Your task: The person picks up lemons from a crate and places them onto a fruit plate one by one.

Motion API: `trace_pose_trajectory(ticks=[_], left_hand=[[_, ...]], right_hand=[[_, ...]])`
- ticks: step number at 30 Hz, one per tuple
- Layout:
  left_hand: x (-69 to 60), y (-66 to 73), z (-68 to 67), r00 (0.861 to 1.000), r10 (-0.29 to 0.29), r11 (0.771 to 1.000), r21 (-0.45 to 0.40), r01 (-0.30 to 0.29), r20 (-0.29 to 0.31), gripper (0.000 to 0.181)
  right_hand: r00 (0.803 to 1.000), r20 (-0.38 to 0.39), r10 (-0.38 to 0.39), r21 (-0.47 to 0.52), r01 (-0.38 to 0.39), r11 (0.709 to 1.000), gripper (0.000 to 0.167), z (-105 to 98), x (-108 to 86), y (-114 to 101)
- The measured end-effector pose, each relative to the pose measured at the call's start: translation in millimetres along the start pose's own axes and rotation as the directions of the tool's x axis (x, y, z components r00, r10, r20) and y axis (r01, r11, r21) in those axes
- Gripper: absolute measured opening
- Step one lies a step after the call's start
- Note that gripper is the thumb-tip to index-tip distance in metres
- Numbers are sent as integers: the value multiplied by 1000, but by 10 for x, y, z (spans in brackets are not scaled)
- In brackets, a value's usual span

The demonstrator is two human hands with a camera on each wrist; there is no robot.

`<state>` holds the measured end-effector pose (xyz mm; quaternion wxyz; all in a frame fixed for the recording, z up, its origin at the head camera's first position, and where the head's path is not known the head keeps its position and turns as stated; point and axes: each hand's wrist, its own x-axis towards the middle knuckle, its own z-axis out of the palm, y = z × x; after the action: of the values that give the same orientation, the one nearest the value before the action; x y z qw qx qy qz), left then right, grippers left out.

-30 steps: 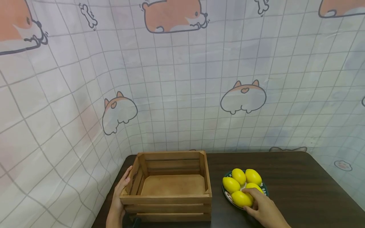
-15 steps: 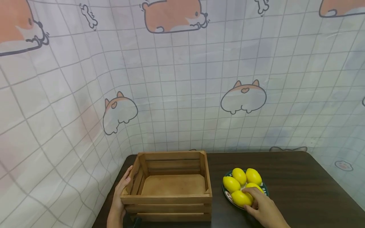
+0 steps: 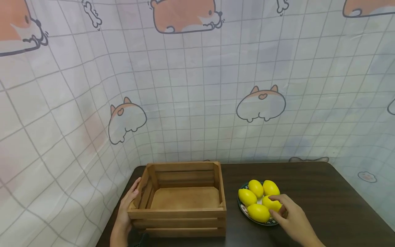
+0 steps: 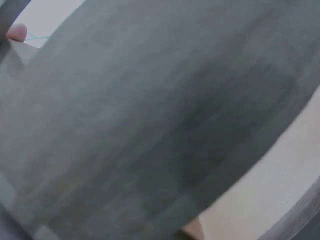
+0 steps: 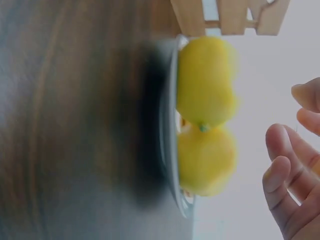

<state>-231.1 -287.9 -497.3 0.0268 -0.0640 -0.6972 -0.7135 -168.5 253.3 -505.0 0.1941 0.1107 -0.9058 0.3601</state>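
Several yellow lemons (image 3: 258,213) lie on a round plate (image 3: 271,223) with a dark green patterned rim, right of the crate in the head view. My right hand (image 3: 293,218) hovers at the plate's right front, thumb and fingers parted with nothing held. The right wrist view shows those fingers (image 5: 276,175) apart from two lemons (image 5: 206,82) on the plate. Against the outer left wall of a wooden slatted crate (image 3: 177,214) rests my left hand (image 3: 126,205), its fingers stretched along the side. The left wrist view is mostly blocked by a dark blurred surface.
The dark wooden table (image 3: 321,195) extends right of the plate. A white gridded curtain (image 3: 197,130) with dog drawings hangs behind the table and along its left side.
My right hand has let go of the front lemon and drawn back slightly to the right. The lemon stays on the plate. The head view has shifted a little; my left hand stays at the crate.
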Motion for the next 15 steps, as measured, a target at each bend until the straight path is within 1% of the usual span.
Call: trace_pose_trajectory(ticks=[2, 4, 6, 8, 10, 12, 14, 15], left_hand=[[17, 13, -40, 1000, -10, 1000, 16, 10, 13, 54], [27, 32, -79, 1000, -21, 999, 47, 20, 12, 54], [23, 62, -112, 1000, -19, 996, 84, 20, -5, 53], [15, 100, -133, 999, -6, 992, 127, 10, -36, 53], [5, 143, -145, 998, 35, 987, 157, -25, -60, 52], [-2, 200, -147, 992, 98, 980, 183, -83, -76, 51], [-4, 271, -145, 983, 165, 962, 231, -143, -80, 48], [-7, 312, -145, 977, 197, 944, 286, -166, -82, 47]], right_hand=[[999, -29, -24, 6, 24, 1000, 35, -44, 13, 18], [998, -45, -39, 18, 40, 999, 34, -86, 34, 29], [997, -53, -49, 24, 51, 998, 32, -124, 55, 38], [997, -56, -50, 27, 52, 998, 31, -164, 71, 48], [997, -60, -47, 19, 48, 999, 30, -207, 80, 62], [997, -67, -49, 6, 49, 999, 30, -255, 90, 79], [996, -75, -53, -10, 53, 999, 31, -306, 104, 97], [995, -77, -58, -19, 57, 998, 32, -332, 114, 106]])
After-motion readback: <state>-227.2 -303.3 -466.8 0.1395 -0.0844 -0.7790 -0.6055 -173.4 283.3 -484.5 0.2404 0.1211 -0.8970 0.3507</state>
